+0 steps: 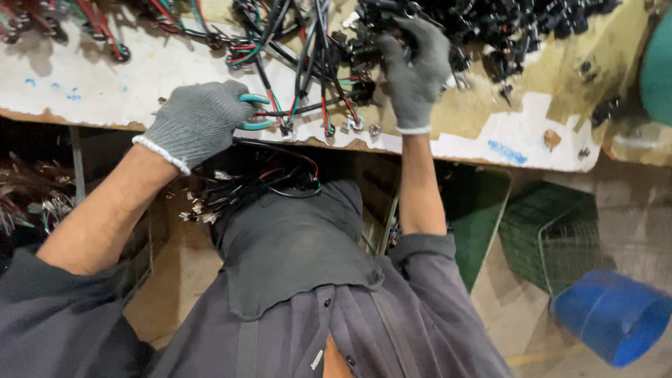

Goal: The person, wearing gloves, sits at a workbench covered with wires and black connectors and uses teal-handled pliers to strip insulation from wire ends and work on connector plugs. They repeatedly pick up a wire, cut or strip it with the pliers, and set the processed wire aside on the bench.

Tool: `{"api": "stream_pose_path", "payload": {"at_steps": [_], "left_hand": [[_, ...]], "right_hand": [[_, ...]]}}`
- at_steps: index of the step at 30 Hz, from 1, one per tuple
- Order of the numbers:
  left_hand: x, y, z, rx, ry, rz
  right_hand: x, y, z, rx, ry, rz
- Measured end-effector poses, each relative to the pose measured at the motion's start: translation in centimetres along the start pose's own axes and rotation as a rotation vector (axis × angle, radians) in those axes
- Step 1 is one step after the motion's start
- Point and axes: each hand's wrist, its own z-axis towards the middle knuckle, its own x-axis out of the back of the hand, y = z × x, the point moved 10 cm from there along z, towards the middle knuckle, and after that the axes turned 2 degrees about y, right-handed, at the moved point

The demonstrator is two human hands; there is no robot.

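Observation:
My left hand [198, 120], in a grey knit glove, is closed around a pair of teal-handled cutters [253, 112] at the workbench's front edge. The cutter tip points toward a tangle of black, red and green wires [301, 56] with metal ring terminals. My right hand [416, 70], also gloved, grips part of that wire bundle further back on the worn white bench top [140, 77]. A second bunch of wires with metal terminals [241, 189] hangs over a dark cloth on my lap.
A pile of black plastic parts [518, 24] lies at the bench's back right. Below the bench stand green mesh baskets [553, 231] and a blue cylinder [616, 315] on the floor. More wires [28, 196] fill the shelf at left.

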Motion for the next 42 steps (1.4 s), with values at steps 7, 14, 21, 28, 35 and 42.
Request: {"api": "stream_pose_path", "payload": {"at_steps": [7,14,21,28,35,42], "left_hand": [[-2.3,-1.8,0.7,0.067,-0.102,-0.080],[0.9,-3.6,-2.0,0.633,-0.099,-0.882],[3.0,5.4,-3.5,0.551,0.105,-1.459],[8.9,8.0,-2.1,0.107,0.394,-0.873],[13.5,4.6,-9.1,0.032,0.954,-1.317],[6.7,19.3,-7.6,-0.740,0.071,-1.012]], "right_hand": [[2.1,-1.7,-0.2,-0.483,0.167,1.430],[-3.1,-12.1,-9.6,0.066,-0.772,0.351],[-2.8,-13.0,-9.0,0.127,-0.735,0.291],[-2.7,-12.4,-9.8,-0.040,-0.727,0.536],[-5.0,-15.1,-11.5,0.226,-0.960,0.132],[-6.6,-18.6,-13.1,0.389,-1.142,0.181]]}}
